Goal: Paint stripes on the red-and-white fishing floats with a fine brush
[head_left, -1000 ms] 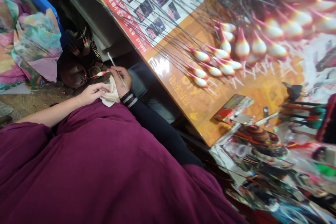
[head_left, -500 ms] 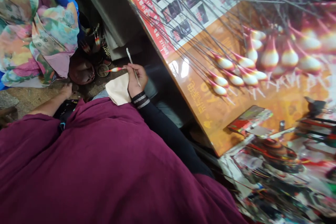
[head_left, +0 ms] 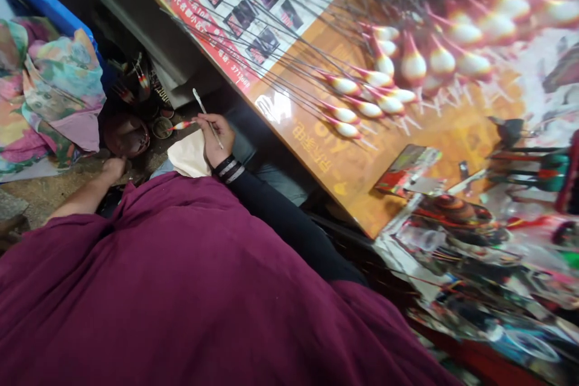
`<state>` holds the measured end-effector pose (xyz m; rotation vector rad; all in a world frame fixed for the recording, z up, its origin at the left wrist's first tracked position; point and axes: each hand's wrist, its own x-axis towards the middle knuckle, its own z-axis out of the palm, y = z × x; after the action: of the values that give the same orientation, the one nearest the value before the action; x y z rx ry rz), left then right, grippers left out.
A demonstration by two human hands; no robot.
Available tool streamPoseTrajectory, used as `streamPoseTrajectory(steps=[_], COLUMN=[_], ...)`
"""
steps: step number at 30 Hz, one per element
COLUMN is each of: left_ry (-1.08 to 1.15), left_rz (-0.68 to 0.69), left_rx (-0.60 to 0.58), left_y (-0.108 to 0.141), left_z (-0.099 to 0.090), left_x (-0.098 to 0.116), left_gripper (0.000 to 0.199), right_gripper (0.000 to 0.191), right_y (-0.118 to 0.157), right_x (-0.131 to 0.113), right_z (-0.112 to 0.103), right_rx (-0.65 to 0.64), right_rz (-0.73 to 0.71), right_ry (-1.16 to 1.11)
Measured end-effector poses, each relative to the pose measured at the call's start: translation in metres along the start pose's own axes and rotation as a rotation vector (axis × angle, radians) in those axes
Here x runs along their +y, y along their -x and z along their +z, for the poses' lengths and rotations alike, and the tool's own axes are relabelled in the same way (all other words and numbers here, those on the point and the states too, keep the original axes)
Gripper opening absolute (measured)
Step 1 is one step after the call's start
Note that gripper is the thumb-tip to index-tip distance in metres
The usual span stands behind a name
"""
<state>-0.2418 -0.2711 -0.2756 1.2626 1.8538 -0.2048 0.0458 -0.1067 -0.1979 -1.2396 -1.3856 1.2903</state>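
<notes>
right hand [head_left: 216, 140] holds fishing float [head_left: 181, 125], maybe brush [head_left: 204, 114]

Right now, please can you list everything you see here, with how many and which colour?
floats: many, white and red, on thin rods above the board
board: 1, orange and white, right of the hands
fabric: 1 heap, multicoloured, far left
crate: 1, blue, behind the fabric
bowl: 1, brown, on the floor
dish: 1, small, beside the bowl
cloth: 1, cream, below the right hand
float: 1, white and red, in the right hand
tool: 1, thin, pale, in the right hand
maroon wrap: 1, over the lap
right hand: black sleeve
left hand: bare arm, low on the left
</notes>
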Motion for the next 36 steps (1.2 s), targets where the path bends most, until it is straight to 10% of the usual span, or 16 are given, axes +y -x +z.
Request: streamPoseTrajectory(steps=[7, 17, 24, 36], left_ry=[-0.242, 0.122, 0.717, -0.641], left_rz=[0.11, 0.655, 0.774, 0.344], left_rx=[0.06, 0.146, -0.102, 0.155], left_y=[0.055, 0.087, 0.088, 0.097], left_z=[-0.031, -0.148, -0.131, -0.114], left_x=[0.017, 0.065, 0.107, 0.191], left_gripper=[0.037, 0.047, 0.067, 0.06], right_gripper=[0.037, 0.039, 0.042, 0.038], right_y=[-0.004, -0.006, -0.007, -0.003], right_x=[-0.006, -0.007, 0.002, -0.003], right_z=[0.001, 0.004, 0.011, 0.015], right_rx=[-0.007, -0.037, -0.089, -0.144], right_rz=[0.029, -0.086, -0.16, -0.207], right_ry=[-0.046, -0.061, -0.061, -0.064])
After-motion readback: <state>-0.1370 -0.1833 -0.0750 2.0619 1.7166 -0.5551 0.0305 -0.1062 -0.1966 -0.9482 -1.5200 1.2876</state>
